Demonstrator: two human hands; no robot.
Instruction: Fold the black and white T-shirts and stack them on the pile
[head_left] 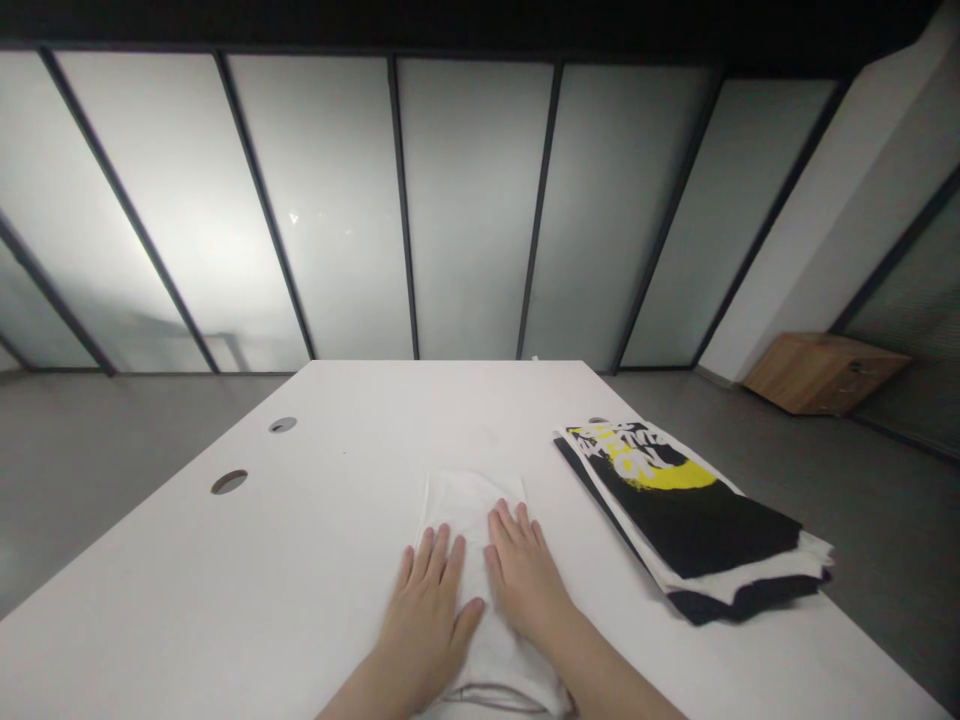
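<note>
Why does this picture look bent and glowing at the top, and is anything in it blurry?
In the head view, the dark frames of the frosted glass panels fan outward, which suggests wide-lens distortion; glare blooms left of centre on the glass; the white table shows only faint shadows; the left hand and right hand on the white cloth look fairly sharp, without obvious motion blur.

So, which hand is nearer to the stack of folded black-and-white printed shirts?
Right. The right hand rests on the folded white cloth, left of the stack of shirts; the left hand rests farther left.
</note>
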